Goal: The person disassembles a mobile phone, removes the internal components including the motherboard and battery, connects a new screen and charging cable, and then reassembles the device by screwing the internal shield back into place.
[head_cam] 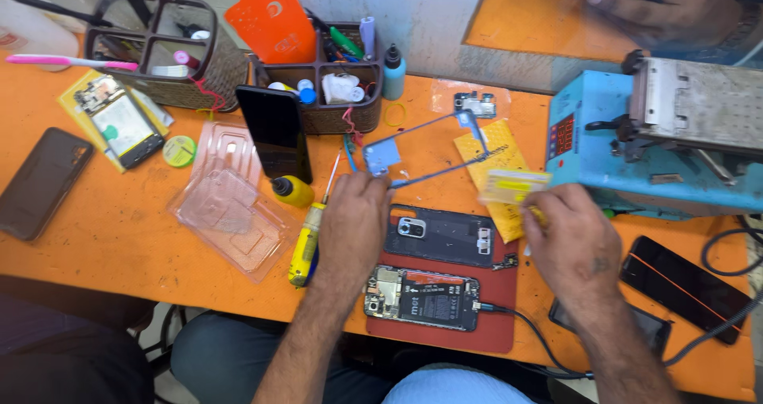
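My left hand grips the lower edge of a thin blue phone frame and holds it tilted above the orange table. A pale yellow strip is pinched in my right hand, level with the frame's right end. Below both hands, on a red mat, lie a dark phone back cover and an opened phone with its battery showing and a cable plugged in.
A blue machine stands at the right. Two wicker organisers with tools sit at the back. A yellow screwdriver, a clear plastic tray, several phones and a yellow bottle lie around. Another person's hand is at top right.
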